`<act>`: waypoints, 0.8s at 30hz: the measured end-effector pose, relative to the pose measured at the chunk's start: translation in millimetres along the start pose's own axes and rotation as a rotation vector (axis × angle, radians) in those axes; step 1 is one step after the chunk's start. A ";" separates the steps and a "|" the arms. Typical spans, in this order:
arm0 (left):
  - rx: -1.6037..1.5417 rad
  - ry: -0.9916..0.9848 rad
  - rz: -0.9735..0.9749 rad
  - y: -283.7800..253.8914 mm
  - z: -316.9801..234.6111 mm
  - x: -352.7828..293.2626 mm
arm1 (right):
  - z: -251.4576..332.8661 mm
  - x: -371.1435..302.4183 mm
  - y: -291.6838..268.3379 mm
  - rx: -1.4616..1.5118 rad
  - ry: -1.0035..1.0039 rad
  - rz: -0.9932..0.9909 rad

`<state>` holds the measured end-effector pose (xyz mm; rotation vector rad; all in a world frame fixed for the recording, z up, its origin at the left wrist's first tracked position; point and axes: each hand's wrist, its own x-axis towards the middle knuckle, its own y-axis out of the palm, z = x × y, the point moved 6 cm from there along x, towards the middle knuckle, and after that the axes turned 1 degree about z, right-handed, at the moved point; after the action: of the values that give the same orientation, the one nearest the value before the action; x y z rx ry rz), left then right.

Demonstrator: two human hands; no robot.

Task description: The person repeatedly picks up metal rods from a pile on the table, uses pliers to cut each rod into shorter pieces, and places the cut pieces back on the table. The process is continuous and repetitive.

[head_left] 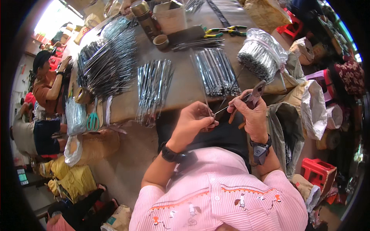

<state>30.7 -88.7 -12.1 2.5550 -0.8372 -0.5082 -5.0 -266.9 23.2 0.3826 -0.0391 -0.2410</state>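
Close together at the table's near edge, both hands are closed. A thin metal rod is pinched in my left hand, and its other end reaches the fingertips of my right hand. My right hand grips pliers with orange-brown handles, their jaws tilted up and away. Just beyond the hands lies a row of shiny metal strips. To its left, a second row of strips hangs slightly over the edge of the table. Fingers hide part of the rod and pliers.
A large pile of metal strips covers the table's left. At the back stand a thermos, a cup and yellow-handled pliers. A plastic-wrapped bundle sits on the right, above open sacks. Another person sits at left.
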 end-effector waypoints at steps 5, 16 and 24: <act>0.016 0.051 -0.006 -8.1 -5.2 -2.2 | -15.2 -1.7 7.1 -0.108 0.032 0.046; 0.075 -0.077 -0.112 -28.4 4.2 -4.4 | -18.0 3.5 1.2 -0.143 -0.115 -0.162; 0.242 -0.094 0.112 -4.5 5.5 -6.4 | -36.2 4.8 4.8 -0.005 0.145 0.037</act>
<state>25.5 -82.8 -17.6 2.6974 -1.1308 -0.5236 3.7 -250.5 -8.6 0.3934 0.0965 -0.1762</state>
